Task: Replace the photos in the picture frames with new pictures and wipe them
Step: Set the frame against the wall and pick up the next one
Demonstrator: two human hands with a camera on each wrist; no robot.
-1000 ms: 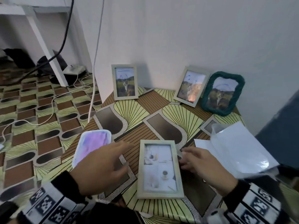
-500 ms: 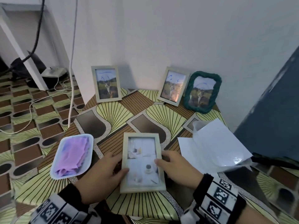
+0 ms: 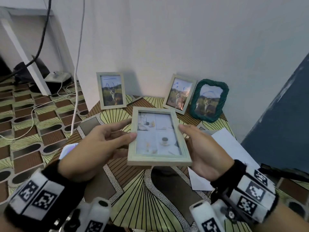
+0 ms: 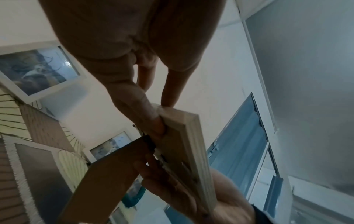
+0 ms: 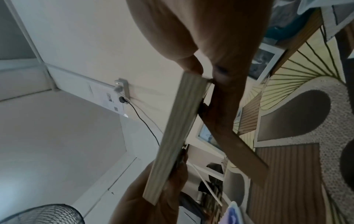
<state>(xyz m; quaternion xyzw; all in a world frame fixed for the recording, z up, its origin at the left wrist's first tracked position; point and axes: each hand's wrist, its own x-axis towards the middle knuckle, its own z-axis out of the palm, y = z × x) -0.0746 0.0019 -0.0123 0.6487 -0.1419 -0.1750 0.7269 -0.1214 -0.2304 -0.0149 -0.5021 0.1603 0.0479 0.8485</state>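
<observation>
Both hands hold 1 pale frame [image 3: 158,138] up off the table [image 3: 133,195], tilted, glass side to the head camera. Left hand [image 3: 93,148] grips the frame's left edge, thumb on the front rim, fingers [image 4: 151,121] behind on the backing. Right hand [image 3: 204,151] grips the right edge, thumb at the front, fingers curled under the back. The photo in it shows pale room scenes and a cup.

Wrist views show the brown stand flap [image 4: 107,178] swung out from the frame's back, angled away from the backing.

3 more frames stand at the table's far edge against the wall: a pale left frame [image 3: 111,90] with a cat photo, a tilted pale frame [image 3: 179,93], and just right of it a green frame [image 3: 209,100]. Blue pen marks show on all 3 photos.

White sheets [image 3: 230,148] lie on the table, right of the held frame, partly under the right hand. A white tray [image 3: 66,149] with purple cloth peeks out behind the left hand. Cables [image 3: 76,81] hang by the wall at left.
</observation>
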